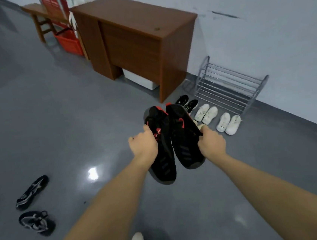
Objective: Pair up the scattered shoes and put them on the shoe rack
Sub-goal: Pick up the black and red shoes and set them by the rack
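Two black shoes with red trim are carried out in front of the body, one in each hand: the left hand (143, 143) is curled around the left black shoe (161, 149) at its upper, and the right hand (211, 143) is closed on the right black shoe (185, 136) near its collar, so that the two hang side by side, almost touching, as a matched pair ready to be set down together. The metal shoe rack (229, 86) is seen against the wall just beside the wooden desk (137, 43), its tiers bare. Three pairs have been lined up on the floor in front of it (a black pair (187, 101) and two white pairs (206, 113) (229, 124)), which narrows the approach; the rack is probably best reached from above those rows. Two dark loose shoes (32, 191) (37, 222) are left well apart from the rack at the lower left, and wide floor (54, 112) is open between.
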`<act>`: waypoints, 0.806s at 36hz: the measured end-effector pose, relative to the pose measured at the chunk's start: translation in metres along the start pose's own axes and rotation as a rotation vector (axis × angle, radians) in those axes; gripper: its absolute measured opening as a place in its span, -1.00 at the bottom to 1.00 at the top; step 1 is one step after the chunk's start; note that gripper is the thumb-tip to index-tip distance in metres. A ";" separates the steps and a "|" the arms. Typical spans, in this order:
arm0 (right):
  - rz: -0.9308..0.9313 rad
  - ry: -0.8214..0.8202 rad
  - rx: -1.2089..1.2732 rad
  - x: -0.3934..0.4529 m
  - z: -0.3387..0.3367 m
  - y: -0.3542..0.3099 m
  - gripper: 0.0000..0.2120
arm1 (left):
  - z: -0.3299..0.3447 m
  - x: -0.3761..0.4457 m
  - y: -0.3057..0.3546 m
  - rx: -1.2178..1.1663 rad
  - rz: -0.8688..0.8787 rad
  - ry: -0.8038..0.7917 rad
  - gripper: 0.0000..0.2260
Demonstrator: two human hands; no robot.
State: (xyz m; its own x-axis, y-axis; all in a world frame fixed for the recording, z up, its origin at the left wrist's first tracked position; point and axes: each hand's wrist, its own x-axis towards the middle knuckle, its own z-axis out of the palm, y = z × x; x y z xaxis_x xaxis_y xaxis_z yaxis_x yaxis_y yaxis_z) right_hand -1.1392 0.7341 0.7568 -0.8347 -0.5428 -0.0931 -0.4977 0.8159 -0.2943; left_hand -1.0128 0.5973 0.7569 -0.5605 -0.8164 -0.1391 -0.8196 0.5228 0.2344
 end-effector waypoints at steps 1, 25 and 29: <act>0.022 0.003 0.013 0.005 -0.003 0.012 -0.90 | 0.004 0.003 0.015 0.019 0.015 -0.006 -0.61; 0.445 0.120 0.039 0.210 -0.055 0.145 -0.95 | 0.045 0.218 0.256 0.154 0.484 -0.080 -0.60; 0.500 0.120 0.060 0.241 -0.057 0.160 -0.91 | 0.054 0.249 0.286 0.154 0.515 -0.101 -0.63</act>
State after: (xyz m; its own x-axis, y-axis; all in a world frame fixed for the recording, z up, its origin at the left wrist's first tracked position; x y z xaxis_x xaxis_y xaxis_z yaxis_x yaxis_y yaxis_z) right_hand -1.4331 0.7457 0.7410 -0.9900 -0.0597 -0.1276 -0.0194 0.9550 -0.2959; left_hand -1.3932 0.5566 0.7371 -0.8966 -0.4213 -0.1366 -0.4394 0.8849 0.1545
